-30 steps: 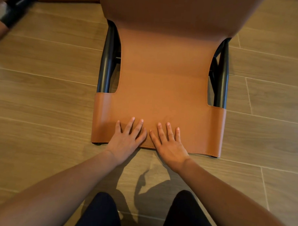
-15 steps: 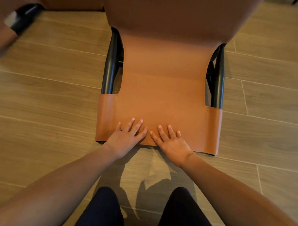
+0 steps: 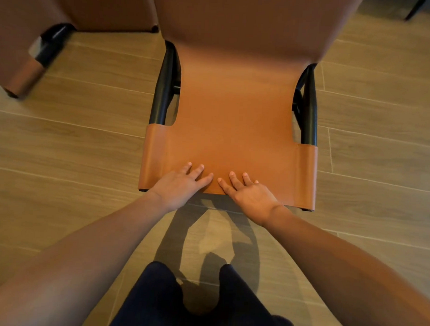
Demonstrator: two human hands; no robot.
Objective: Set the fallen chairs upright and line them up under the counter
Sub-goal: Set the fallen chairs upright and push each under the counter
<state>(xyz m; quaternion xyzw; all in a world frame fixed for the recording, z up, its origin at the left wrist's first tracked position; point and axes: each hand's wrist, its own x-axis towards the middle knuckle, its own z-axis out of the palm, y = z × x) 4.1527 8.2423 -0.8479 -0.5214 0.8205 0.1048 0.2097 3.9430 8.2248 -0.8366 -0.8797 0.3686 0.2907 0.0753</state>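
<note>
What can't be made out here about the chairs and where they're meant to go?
All in the head view:
- The counter: nowhere in frame.
- The chair: the front of its seat is cut off by the top edge, and its feet are hidden beneath its own leather.
- The second chair: blurred, and cut off by the left and top edges.
- The left hand and right hand: what lies under the palms is covered.

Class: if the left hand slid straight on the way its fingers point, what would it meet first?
Only more of the chair's leather, on which the left hand lies flat; farther on the sheet seems to curve upward, though depth is unclear.
</note>
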